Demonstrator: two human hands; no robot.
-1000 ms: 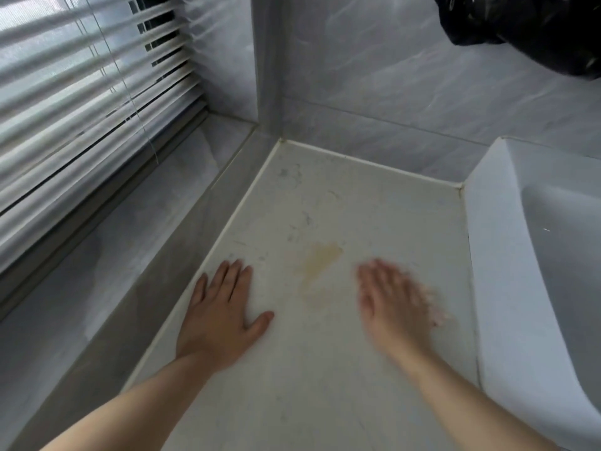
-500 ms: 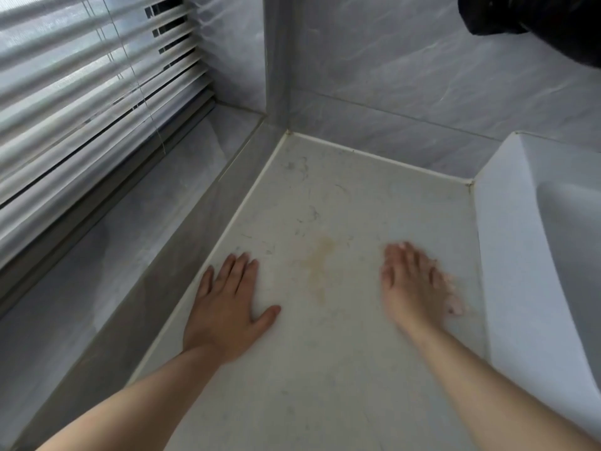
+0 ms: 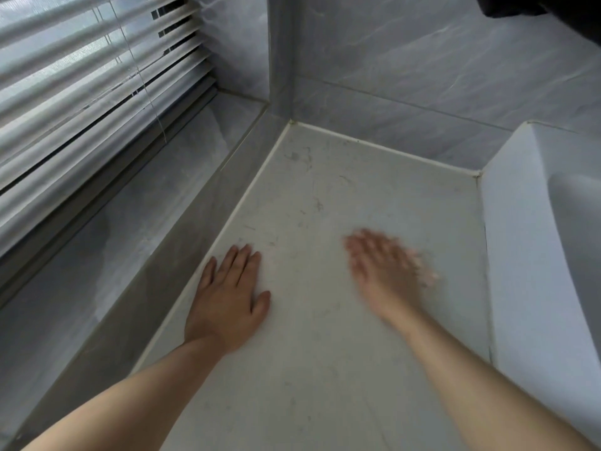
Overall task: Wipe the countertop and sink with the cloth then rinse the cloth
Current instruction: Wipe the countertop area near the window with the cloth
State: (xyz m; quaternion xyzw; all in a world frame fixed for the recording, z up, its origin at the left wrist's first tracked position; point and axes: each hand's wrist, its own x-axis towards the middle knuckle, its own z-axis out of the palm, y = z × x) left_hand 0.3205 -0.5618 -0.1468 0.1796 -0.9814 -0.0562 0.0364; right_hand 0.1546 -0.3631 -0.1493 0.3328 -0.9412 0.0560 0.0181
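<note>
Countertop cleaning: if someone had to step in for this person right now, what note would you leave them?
Left hand: flat, fingers straight, pressed on the countertop near its left edge.
Right hand: fingers spread, low over the countertop's middle, motion-blurred. A pale smear at its fingertips might be the cloth; cannot tell.
Sink: to the right, touched by neither hand.
Done: unclear; grey scuff marks show toward the back corner.
Left: finish the countertop, wipe the sink, rinse the cloth.
</note>
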